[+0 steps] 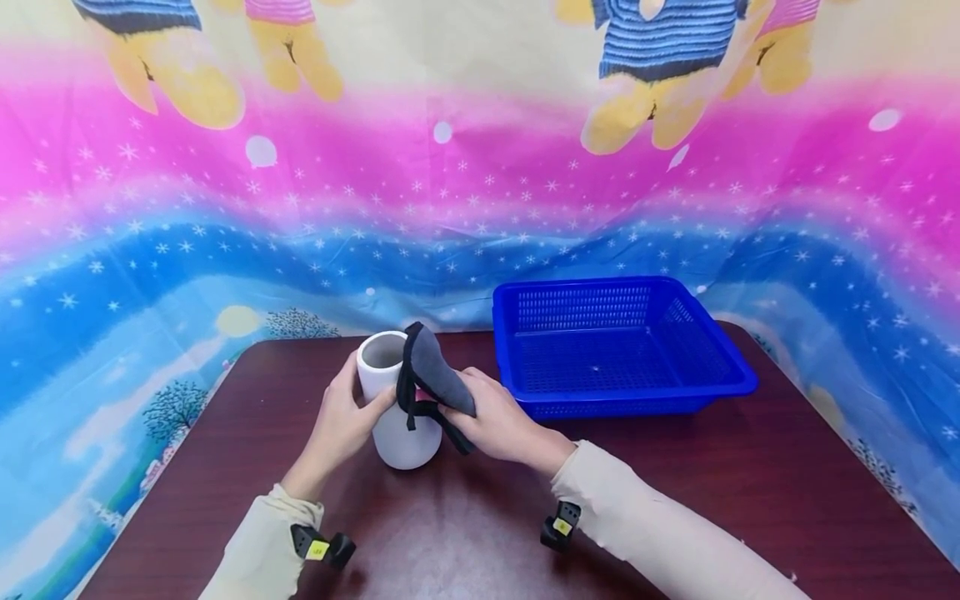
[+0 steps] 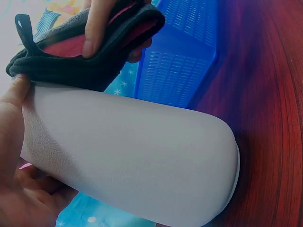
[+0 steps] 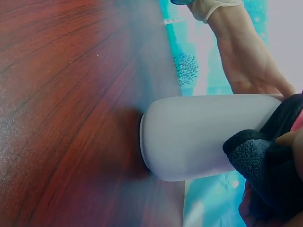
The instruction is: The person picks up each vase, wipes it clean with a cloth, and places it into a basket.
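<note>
A tall white vase (image 1: 405,442) with a round open mouth stands near the middle of the table, its base right at the tabletop. My left hand (image 1: 339,421) grips it from the left just below the rim, thumb across the front. On the other side, my right hand (image 1: 498,418) holds a folded cleaning cloth (image 1: 442,373), grey outside and pink inside, with black edging. The cloth (image 2: 71,71) lies along the upper side of the vase in the left wrist view, its hanging loop sticking up. Some right-hand fingers are hidden behind the cloth (image 3: 251,156).
A blue perforated plastic basket (image 1: 622,400) sits at the back right of the dark red wooden table (image 1: 465,542). Behind the table hangs a colourful printed curtain (image 1: 420,183). Small black cameras are strapped to both wrists over pale sleeves (image 1: 660,517).
</note>
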A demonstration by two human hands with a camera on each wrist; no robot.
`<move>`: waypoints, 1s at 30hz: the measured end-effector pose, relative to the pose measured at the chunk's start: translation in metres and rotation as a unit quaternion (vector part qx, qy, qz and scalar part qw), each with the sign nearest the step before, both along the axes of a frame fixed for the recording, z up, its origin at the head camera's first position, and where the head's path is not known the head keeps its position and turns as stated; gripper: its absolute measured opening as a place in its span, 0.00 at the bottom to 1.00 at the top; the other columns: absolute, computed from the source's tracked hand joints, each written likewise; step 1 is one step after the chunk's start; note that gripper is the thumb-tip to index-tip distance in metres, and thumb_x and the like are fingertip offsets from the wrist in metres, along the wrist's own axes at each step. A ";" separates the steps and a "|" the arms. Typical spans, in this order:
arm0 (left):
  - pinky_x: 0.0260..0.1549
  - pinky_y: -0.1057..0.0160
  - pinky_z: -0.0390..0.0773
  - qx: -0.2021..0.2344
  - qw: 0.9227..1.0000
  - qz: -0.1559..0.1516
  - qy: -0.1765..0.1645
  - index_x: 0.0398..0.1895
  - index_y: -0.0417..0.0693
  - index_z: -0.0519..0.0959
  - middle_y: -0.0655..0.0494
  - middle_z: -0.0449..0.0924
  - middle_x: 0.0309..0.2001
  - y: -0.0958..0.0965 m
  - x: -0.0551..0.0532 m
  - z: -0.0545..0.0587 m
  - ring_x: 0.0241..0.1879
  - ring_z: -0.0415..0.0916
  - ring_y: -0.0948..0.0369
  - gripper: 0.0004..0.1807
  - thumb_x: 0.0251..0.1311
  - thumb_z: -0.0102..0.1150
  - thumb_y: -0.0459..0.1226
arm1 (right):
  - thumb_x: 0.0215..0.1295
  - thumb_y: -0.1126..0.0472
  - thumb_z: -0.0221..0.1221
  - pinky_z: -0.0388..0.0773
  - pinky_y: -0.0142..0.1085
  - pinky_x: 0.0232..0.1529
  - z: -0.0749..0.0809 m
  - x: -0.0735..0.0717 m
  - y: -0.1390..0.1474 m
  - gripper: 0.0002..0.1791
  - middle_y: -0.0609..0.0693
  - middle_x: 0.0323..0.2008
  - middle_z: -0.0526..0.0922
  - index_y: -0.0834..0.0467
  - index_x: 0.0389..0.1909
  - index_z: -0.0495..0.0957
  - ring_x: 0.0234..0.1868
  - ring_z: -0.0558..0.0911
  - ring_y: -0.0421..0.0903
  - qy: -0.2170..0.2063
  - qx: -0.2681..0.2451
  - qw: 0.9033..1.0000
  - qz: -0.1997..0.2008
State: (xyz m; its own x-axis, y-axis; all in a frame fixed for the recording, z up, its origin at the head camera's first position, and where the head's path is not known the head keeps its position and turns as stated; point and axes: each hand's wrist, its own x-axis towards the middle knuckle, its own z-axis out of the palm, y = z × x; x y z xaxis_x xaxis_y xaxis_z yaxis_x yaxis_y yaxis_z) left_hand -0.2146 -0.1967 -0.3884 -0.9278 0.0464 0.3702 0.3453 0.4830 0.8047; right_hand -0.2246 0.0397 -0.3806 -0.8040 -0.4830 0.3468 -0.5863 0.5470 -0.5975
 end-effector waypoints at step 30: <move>0.53 0.45 0.80 0.007 1.000 -0.002 0.012 0.70 0.49 0.68 0.45 0.79 0.59 0.000 0.001 0.000 0.54 0.79 0.51 0.34 0.62 0.68 0.41 | 0.66 0.57 0.64 0.75 0.34 0.39 -0.020 -0.002 0.002 0.06 0.43 0.32 0.79 0.50 0.42 0.80 0.38 0.76 0.40 -0.027 0.006 1.000 0.004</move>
